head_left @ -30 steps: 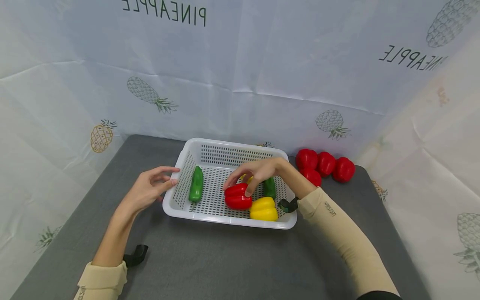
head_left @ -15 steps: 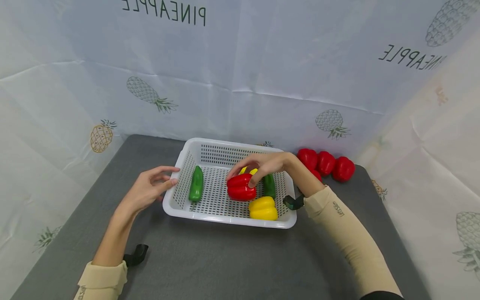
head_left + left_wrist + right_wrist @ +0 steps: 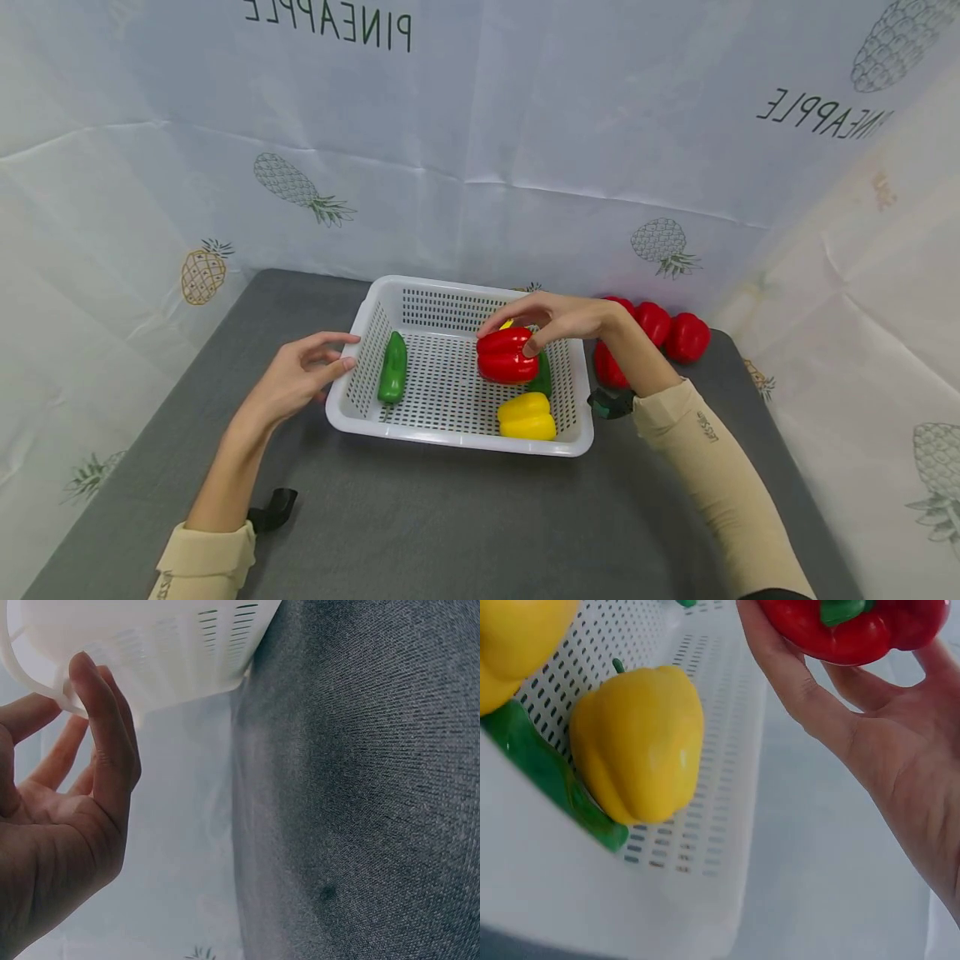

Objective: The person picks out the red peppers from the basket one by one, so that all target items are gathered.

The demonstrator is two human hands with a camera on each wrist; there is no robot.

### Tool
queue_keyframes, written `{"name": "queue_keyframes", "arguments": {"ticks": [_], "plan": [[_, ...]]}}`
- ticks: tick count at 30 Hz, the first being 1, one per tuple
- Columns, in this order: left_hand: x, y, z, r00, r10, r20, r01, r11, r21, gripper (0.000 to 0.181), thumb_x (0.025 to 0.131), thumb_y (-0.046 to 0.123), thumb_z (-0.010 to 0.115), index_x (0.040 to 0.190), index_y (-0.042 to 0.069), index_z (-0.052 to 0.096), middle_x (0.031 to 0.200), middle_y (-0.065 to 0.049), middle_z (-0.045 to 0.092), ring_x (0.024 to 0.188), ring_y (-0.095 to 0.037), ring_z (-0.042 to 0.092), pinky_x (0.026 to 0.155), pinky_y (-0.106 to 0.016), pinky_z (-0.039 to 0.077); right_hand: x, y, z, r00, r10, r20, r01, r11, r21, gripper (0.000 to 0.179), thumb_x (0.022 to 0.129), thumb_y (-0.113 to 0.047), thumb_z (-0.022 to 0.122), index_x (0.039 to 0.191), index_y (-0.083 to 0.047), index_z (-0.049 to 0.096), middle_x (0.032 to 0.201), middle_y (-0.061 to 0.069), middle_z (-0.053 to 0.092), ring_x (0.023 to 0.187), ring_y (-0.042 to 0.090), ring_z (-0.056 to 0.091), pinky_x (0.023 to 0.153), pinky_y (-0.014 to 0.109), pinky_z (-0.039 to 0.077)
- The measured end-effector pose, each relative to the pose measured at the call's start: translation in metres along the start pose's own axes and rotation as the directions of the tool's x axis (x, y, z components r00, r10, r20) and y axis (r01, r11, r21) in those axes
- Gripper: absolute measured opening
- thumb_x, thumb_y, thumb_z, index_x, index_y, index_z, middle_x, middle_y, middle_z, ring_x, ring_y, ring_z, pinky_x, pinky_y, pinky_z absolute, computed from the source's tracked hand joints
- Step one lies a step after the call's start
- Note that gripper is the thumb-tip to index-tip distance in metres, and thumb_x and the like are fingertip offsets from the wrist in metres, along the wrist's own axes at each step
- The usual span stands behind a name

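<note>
A red bell pepper (image 3: 507, 356) is gripped by my right hand (image 3: 573, 318) between thumb and fingers, raised above the right part of the white perforated basket (image 3: 457, 444). In the right wrist view its green stem end (image 3: 844, 609) shows. My left hand (image 3: 300, 379) holds the basket's left rim with thumb and fingers, as the left wrist view also shows. Inside the basket lie a green chili pepper (image 3: 392, 368) at left, a yellow bell pepper (image 3: 527, 417) at front right and another green pepper (image 3: 542, 375). A second yellow bell pepper (image 3: 637, 742) is mostly hidden behind the right hand in the head view.
Several red bell peppers (image 3: 687, 337) stand on the dark grey table (image 3: 420, 525) right of the basket, partly behind the right forearm. A pineapple-print cloth (image 3: 480, 150) hangs close behind the table and at both sides.
My right hand has lifted the red bell pepper off its spot beside the front yellow one and carried it right and up. My left hand and the basket stay in place.
</note>
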State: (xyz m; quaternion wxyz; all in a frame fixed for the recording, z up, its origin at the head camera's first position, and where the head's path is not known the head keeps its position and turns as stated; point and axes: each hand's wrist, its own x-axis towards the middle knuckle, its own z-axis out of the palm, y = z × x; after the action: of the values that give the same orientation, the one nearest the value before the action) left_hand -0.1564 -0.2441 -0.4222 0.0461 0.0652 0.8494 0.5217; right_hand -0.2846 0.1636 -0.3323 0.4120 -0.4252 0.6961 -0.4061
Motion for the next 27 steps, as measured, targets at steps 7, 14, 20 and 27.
{"name": "queue_keyframes", "arguments": {"ticks": [7,14,20,27], "plan": [[0.001,0.0,0.0,1.0,-0.008,0.0,0.008,1.0,-0.003,0.05,0.107,0.026,0.071,0.152,0.007,0.059,0.123,-0.027,0.074,0.095,-0.015,0.073,0.066,-0.035,0.063,-0.021,0.0,-0.002,0.998,-0.047,-0.052,0.047,0.999,0.009,0.067,0.084,-0.007,0.076,0.148,0.0,0.058,0.152,0.006,0.063,0.138,0.033,0.056,0.103,0.048,0.063],[0.001,0.001,0.0,1.0,-0.013,0.003,0.013,1.0,-0.006,0.05,0.107,0.025,0.071,0.152,0.007,0.059,0.122,-0.027,0.073,0.093,-0.015,0.073,0.065,-0.035,0.062,-0.044,0.004,-0.003,0.993,-0.057,-0.101,0.059,0.998,0.02,0.062,0.087,-0.007,0.073,0.147,-0.016,0.065,0.151,-0.005,0.063,0.136,0.031,0.056,0.101,0.043,0.064],[0.001,0.0,0.001,1.0,-0.016,0.002,0.016,1.0,-0.005,0.049,0.107,0.024,0.071,0.152,0.008,0.059,0.124,-0.027,0.073,0.095,-0.017,0.073,0.066,-0.036,0.063,-0.062,0.01,-0.004,0.987,-0.082,-0.138,0.086,0.996,0.029,0.059,0.09,-0.008,0.069,0.147,-0.023,0.066,0.151,-0.008,0.064,0.133,0.022,0.06,0.101,0.041,0.063],[0.0,-0.001,0.0,1.0,-0.01,0.001,0.01,1.0,-0.002,0.05,0.107,0.025,0.071,0.152,0.008,0.059,0.125,-0.028,0.073,0.095,-0.017,0.073,0.066,-0.036,0.063,-0.083,0.018,-0.003,0.97,-0.095,-0.224,0.101,0.995,0.019,0.06,0.09,-0.005,0.066,0.148,-0.02,0.065,0.149,-0.006,0.068,0.129,0.022,0.064,0.095,0.042,0.066]]}}
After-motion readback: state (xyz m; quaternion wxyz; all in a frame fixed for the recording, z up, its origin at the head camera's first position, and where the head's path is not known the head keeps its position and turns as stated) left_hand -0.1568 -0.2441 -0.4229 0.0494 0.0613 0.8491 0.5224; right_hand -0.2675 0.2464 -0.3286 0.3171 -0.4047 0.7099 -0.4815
